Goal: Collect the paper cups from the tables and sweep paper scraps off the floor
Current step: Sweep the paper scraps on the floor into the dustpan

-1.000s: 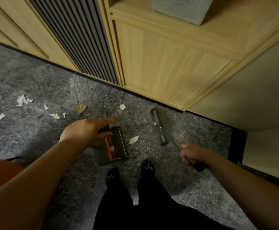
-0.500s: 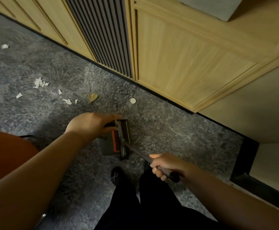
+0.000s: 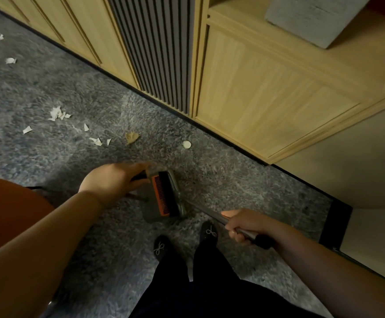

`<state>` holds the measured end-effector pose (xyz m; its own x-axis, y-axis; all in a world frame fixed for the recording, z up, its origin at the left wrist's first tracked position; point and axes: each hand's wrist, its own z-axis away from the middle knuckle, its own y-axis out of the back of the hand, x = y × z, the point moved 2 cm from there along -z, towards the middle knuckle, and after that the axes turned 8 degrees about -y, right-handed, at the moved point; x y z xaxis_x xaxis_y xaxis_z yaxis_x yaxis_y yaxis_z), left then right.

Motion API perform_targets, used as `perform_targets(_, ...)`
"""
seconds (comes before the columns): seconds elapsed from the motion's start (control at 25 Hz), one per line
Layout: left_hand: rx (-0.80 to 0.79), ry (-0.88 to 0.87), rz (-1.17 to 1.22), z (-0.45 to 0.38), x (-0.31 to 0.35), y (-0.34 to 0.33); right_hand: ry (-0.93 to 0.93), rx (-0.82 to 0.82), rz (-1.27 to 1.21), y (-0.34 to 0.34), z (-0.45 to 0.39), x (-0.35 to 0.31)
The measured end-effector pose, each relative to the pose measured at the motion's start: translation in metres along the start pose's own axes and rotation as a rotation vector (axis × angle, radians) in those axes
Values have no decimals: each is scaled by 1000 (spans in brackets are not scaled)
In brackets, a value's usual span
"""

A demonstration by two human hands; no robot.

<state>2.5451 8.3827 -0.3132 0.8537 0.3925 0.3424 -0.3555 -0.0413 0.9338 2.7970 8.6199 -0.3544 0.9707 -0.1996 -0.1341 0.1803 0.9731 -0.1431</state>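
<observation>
Now the metal-handled broom [image 3: 212, 213], gripped by the right hand [image 3: 244, 223], has swept up to the grey dustpan with orange comb [image 3: 161, 198]; the left hand [image 3: 111, 182] holds its handle to steady it.

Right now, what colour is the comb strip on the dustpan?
Orange comb strip on the grey dustpan; only the head view shows it.
</observation>
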Motion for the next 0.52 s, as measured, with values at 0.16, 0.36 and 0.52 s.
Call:
perform_targets(0.16,18,309,29,28,-32,8,8,52,-30,-20,5,-12)
perform_targets(0.36,47,395,99,39,-66,29,79,123,-121,-26,19,-43)
perform_targets(0.52,71,430,146,23,-91,50,131,203,-90,-17,29,-88)
